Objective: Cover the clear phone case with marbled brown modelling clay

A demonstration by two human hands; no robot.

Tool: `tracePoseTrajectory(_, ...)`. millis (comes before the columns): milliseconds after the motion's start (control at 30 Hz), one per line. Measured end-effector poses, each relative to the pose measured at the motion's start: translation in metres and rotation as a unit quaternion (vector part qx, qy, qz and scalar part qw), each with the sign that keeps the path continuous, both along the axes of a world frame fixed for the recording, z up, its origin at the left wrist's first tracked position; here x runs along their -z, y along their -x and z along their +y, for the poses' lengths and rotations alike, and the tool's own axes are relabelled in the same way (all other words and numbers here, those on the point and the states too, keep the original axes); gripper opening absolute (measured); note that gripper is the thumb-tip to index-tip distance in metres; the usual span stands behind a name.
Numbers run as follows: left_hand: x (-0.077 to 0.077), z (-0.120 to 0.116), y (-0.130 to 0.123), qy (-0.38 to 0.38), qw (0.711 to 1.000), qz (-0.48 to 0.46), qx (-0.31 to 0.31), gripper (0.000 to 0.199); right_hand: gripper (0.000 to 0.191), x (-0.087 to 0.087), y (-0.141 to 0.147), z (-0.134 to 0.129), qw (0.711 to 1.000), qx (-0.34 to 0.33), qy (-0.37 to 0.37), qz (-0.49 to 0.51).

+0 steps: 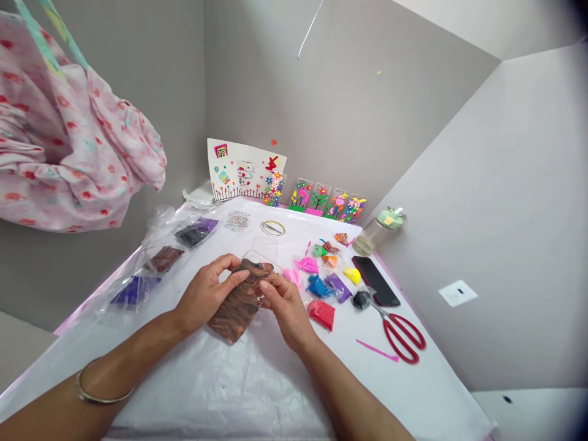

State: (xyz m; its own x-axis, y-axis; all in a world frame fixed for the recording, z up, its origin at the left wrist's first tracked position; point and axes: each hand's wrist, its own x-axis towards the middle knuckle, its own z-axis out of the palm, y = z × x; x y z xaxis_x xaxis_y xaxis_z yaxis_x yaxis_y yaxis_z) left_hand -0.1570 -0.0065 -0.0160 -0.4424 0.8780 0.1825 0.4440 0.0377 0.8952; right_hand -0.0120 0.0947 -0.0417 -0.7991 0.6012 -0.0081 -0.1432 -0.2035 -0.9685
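Observation:
A clear phone case (234, 312), mostly covered with brown-and-black marbled clay, is held tilted over the middle of the table. My left hand (209, 291) grips its left edge, with the thumb lying on the clay. On the other side, my right hand (287, 303) pinches the right edge near the top, fingertips against the clay. Bare transparent plastic shows at the upper end of the case. Just right of my right hand lie pieces of clay in clear wrap: pink (309, 264), blue (320, 286), purple (339, 286) and red (322, 314).
Red-handled scissors (404, 337), a dark phone (375, 280) and a bottle (379, 233) stand or lie at right. Bagged clay (138, 290) lines the left side. Decorated cases (320, 197) lean at the back, near rhinestones (237, 221). Patterned cloth (92, 147) hangs upper left.

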Motion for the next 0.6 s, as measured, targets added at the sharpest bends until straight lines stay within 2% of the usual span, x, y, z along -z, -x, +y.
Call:
tracePoseTrajectory(267, -0.001, 0.002, 0.001, -0.010, 0.997, 0.074, -0.010, 0.028, 0.025, 0.001, 0.001, 0.001, 1.000, -0.007, 0.007, 0.000)
tracePoseTrajectory(600, 0.009, 0.003, 0.003, -0.026, 0.990, 0.141, -0.013, 0.025, 0.026, 0.001, 0.001, 0.001, 1.000, -0.008, 0.012, -0.005)
